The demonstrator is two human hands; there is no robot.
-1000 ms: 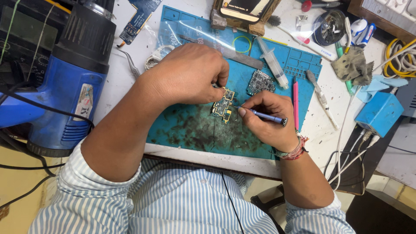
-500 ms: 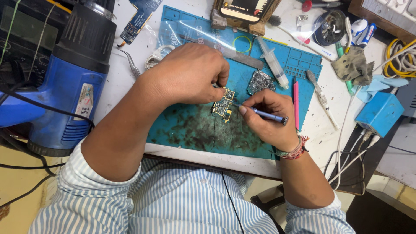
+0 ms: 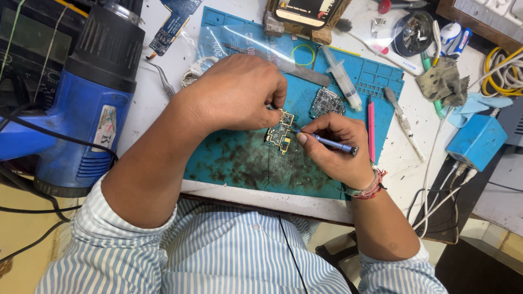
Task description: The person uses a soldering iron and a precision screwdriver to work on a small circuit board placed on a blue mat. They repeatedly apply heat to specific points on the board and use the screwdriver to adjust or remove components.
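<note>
Your left hand (image 3: 234,95) curls over the top edge of the small circuit board (image 3: 280,132), fingertips pinching it down on the blue work mat (image 3: 229,163); your right hand (image 3: 335,149) pinches a slim blue screwdriver (image 3: 331,144), tip touching the board's right edge; board lies mid-mat, on the stained patch; second, darker board (image 3: 327,101) just beyond your right hand; syringe (image 3: 341,78) and pink tool (image 3: 371,130) near; blue heat gun (image 3: 81,103) stands well apart, left on the counter (image 3: 397,158).

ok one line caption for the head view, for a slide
Left hand steadies a small circuit board on a blue work mat while the right hand applies a blue-handled tool to it.
</note>
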